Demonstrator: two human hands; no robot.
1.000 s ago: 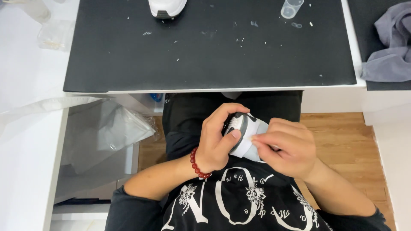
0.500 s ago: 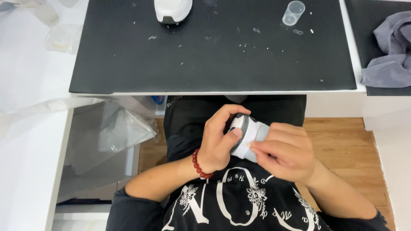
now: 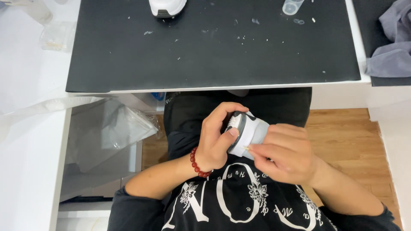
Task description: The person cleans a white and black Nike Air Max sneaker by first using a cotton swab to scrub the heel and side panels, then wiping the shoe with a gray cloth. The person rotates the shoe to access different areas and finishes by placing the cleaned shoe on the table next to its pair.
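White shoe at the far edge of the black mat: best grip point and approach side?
Likely the rounded end of the white shoe, from the near side. Only that end shows; the rest is cut off by the frame's top edge. It faces the person across the black mat, and nothing large lies in front of it.

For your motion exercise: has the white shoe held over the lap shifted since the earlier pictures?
No. The white shoe sits in the same spot below the black mat's front edge, gripped by the left hand; only the camera moved.
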